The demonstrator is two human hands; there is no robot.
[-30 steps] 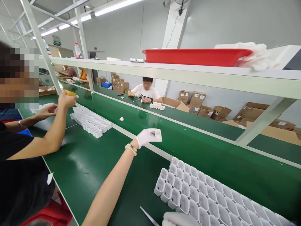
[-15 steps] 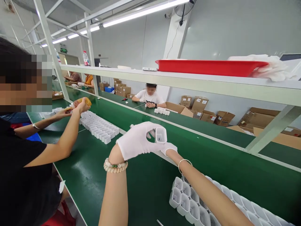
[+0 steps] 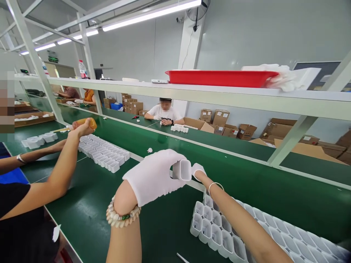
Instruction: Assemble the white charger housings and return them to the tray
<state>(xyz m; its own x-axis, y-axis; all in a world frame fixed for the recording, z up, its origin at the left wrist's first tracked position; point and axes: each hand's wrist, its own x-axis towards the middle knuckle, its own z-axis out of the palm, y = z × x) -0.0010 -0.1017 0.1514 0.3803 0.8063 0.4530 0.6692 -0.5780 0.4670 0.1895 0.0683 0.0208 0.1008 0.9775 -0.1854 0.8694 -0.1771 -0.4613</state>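
Observation:
My left hand, in a white glove, is closed round a white open-topped square plastic cup. The cup is tilted, its mouth turned toward me. Just right of it is my gloved right hand, its fingers turned away from view and hidden; whether it holds anything does not show. Under and beside my right forearm stand rows of similar white cups, close together on the green table. Small dark parts show inside some of them.
A slim pointed tool lies at the near edge. On the left, a co-worker's hand holds an amber bottle near another block of white cups. A shelf with a red tray crosses ahead.
My view has turned a little right. The cup in my left hand has tilted and come slightly nearer; a small gap now shows between it and my right hand.

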